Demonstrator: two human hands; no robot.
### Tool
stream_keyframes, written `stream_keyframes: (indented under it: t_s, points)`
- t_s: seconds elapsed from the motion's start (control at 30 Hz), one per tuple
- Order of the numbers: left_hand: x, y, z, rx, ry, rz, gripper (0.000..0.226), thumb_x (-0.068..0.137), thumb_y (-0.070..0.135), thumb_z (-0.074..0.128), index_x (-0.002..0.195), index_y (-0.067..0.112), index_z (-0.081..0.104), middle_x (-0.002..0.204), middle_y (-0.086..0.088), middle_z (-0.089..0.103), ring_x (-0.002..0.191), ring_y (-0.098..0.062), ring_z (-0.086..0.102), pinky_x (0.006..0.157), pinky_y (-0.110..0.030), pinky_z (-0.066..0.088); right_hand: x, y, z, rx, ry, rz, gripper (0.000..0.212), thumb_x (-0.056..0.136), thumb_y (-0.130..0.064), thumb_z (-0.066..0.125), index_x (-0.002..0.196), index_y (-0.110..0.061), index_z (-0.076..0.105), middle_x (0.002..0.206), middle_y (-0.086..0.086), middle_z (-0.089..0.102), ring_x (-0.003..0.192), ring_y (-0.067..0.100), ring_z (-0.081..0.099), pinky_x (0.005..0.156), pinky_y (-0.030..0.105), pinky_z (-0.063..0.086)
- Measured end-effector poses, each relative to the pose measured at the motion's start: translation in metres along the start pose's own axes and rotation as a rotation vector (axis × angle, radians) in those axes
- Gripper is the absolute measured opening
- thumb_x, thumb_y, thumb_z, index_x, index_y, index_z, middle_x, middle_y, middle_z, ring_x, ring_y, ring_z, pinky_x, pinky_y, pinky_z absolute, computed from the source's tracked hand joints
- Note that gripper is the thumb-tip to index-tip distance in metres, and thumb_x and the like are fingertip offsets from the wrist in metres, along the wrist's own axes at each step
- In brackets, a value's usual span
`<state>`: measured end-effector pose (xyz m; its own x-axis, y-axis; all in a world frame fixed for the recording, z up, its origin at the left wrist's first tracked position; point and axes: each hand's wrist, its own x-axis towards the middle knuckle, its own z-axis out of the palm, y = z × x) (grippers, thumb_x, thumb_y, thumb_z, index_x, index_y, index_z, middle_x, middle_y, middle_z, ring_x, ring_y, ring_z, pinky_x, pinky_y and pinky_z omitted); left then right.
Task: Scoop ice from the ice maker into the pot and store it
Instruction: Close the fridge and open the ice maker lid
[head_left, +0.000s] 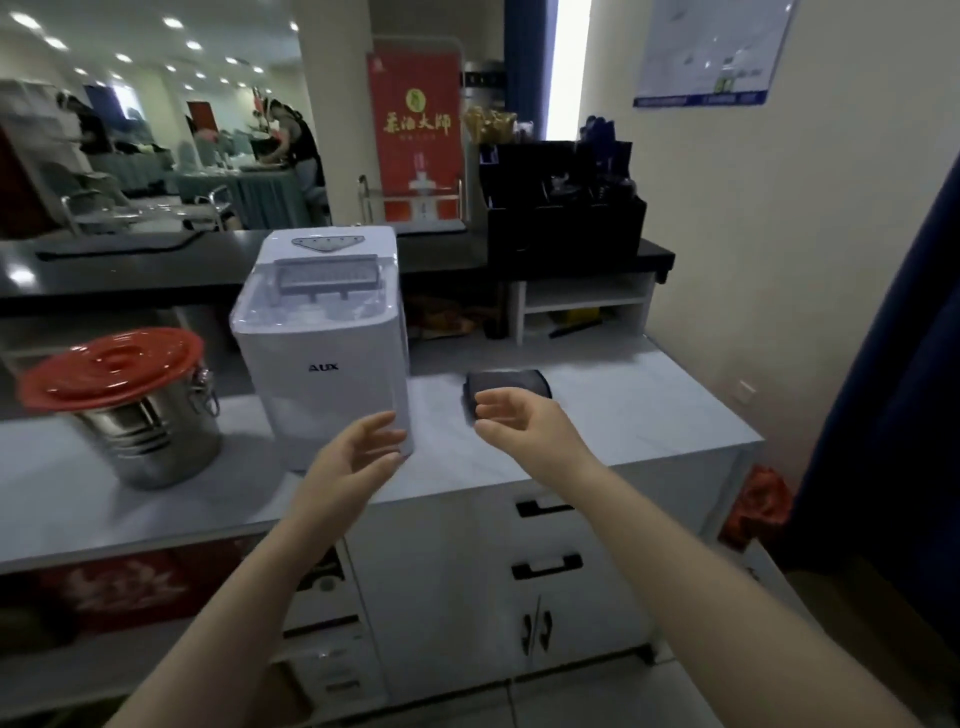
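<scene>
**Ice maker (322, 353) mid-table, both hands empty**

Ice maker is white w/ clear lid down and stands about mid-table (649, 415), back from the front edge. Steel pot (150, 436) sits just left of it w/ red lid (111, 371) on; a narrow gap separates the two, and the pot is blurred.

L hand (358, 457) has fingers loosely spread and holds nothing. It's in front of the maker's lower right corner; can't tell if it touches. R hand (519, 423) is also spread and empty, over the near edge of a dark flat item (511, 384). That item lies right of the maker, partly hidden, so can't tell what it is.

Behind is a raised dark counter (130, 270) w/ black organizer (561, 223) at right and a white shelf (582, 306) under it. Bare table runs right of the dark item toward the wall. The front edge passes under both forearms, w/ drawers (545, 566) below.
</scene>
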<state>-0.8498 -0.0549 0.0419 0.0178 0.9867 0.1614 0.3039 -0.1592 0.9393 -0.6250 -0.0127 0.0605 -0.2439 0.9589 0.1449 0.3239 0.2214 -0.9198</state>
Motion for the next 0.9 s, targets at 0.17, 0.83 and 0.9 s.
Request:
stream_keyframes:
  t_s: [0.17,0.83,0.9]
  points:
    - [0.028,0.004,-0.057,0.006,0.098,0.028,0.041,0.089,0.013,0.062,0.126,0.026,0.049,0.118,-0.001,0.063,0.110,-0.015,0.060,0.087,-0.026,0.047,0.057,-0.036,0.040,0.017,-0.057,-0.067,0.032,0.088,-0.024,0.067,0.119,-0.022,0.060,0.115,-0.003,0.064,0.106,0.010,0.061,0.092,0.030,0.052]
    - [0.164,-0.046,-0.168,0.275,0.416,0.081,0.064,0.079,0.026,0.072,0.137,0.029,0.045,0.144,0.007,0.044,0.131,-0.014,0.042,0.109,-0.043,0.036,0.247,-0.039,0.111,-0.621,-0.039,-0.475,0.065,0.078,-0.046,0.073,0.136,-0.025,0.051,0.154,0.001,0.032,0.147,0.023,0.013,0.119,0.044,0.010]
    - [0.168,-0.055,-0.170,0.342,0.386,0.092,0.074,0.081,0.023,0.073,0.144,0.024,0.035,0.154,0.008,0.027,0.140,-0.009,0.027,0.114,-0.034,0.025,0.247,-0.036,0.114,-0.615,-0.027,-0.456,0.067,0.078,-0.049,0.072,0.137,-0.028,0.049,0.157,0.001,0.025,0.148,0.022,0.006,0.119,0.047,0.008]
